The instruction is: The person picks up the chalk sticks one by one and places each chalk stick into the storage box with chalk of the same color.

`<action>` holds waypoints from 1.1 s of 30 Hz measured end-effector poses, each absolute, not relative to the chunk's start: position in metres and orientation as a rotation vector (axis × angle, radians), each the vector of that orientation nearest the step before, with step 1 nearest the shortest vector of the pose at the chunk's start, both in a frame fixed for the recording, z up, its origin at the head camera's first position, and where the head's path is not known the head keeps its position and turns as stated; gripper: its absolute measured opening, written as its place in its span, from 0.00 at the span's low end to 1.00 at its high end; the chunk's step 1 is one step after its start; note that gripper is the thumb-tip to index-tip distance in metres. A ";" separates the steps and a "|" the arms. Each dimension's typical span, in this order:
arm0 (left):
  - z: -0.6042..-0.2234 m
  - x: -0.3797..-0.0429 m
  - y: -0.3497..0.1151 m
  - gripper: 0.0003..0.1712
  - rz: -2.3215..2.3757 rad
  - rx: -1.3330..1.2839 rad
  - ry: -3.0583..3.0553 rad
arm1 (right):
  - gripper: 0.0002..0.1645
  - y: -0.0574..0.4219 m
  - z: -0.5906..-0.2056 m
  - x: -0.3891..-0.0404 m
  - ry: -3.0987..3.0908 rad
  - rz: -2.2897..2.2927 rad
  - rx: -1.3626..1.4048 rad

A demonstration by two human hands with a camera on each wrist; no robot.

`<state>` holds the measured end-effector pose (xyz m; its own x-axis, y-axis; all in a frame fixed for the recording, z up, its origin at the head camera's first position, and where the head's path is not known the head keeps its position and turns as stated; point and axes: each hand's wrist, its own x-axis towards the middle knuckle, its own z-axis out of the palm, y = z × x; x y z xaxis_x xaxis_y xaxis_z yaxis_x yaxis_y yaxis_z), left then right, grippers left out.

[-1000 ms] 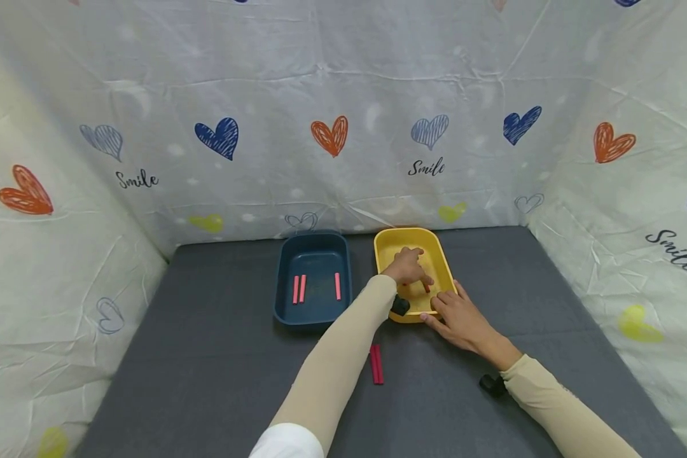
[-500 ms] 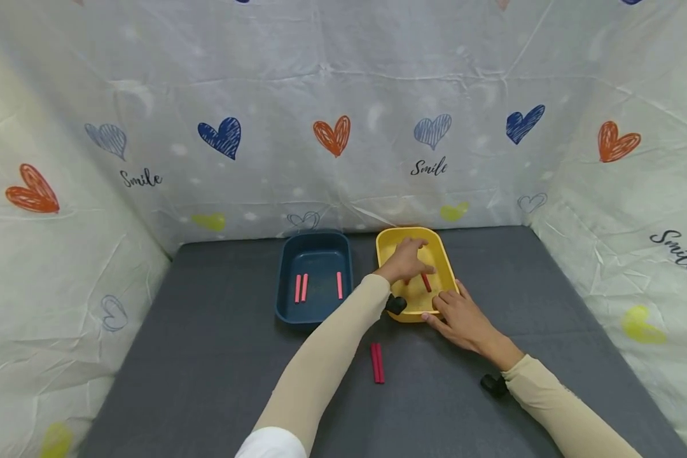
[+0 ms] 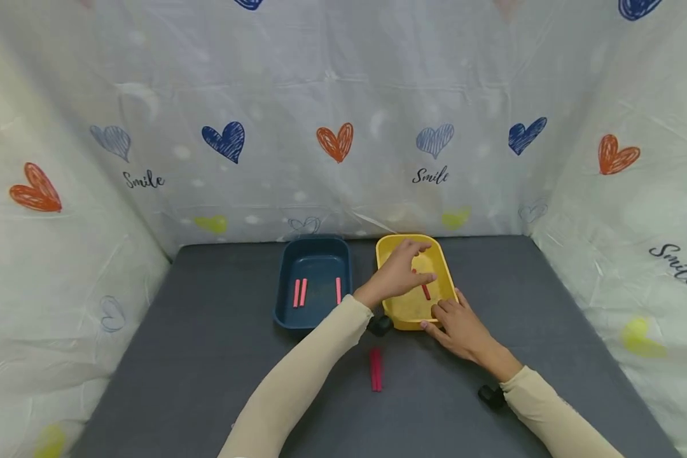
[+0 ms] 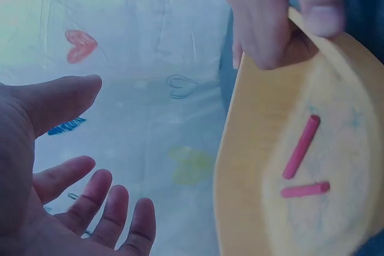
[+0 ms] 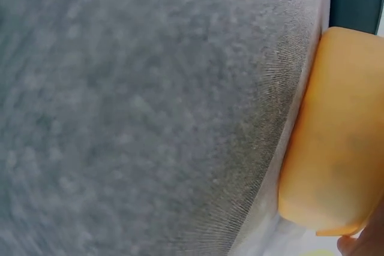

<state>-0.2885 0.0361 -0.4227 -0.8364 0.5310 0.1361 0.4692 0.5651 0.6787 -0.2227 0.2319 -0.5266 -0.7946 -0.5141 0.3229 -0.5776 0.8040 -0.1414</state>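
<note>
My left hand (image 3: 397, 270) is over the left side of the yellow tray (image 3: 403, 315), fingers spread and holding nothing. The left wrist view shows that hand (image 4: 30, 196) with thumb and fingers well apart. My right hand (image 3: 464, 327) grips the tray's near right corner, thumb and fingers on either side of the rim, as the left wrist view shows. Two short, slim red sticks (image 4: 302, 147) lie on the tray's floor at an angle to each other. In the head view my left hand partly hides one; the other red stick (image 3: 425, 291) shows beyond the thumb.
Left of the yellow tray stands a dark blue tray (image 3: 303, 322) holding three pink sticks (image 3: 303, 292). Two dark red sticks (image 3: 376, 370) lie side by side on the grey tabletop (image 3: 206, 369), nearer me. A heart-printed cloth (image 3: 275, 159) hangs behind the table and along both sides.
My left hand has drawn back leftward and up from the yellow tray's floor, its fingers spreading and baring the red sticks. The right hand stays at the tray's corner.
</note>
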 end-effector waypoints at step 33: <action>-0.433 -0.205 -0.044 0.32 1.333 0.889 2.795 | 0.17 0.222 -0.529 -0.219 -2.720 0.370 0.823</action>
<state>-0.2047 -0.0440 -0.4334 -0.8449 0.4447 0.2974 0.5110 0.5061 0.6948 -0.2191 0.2216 -0.5285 -0.8005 -0.4995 0.3312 -0.5699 0.8055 -0.1626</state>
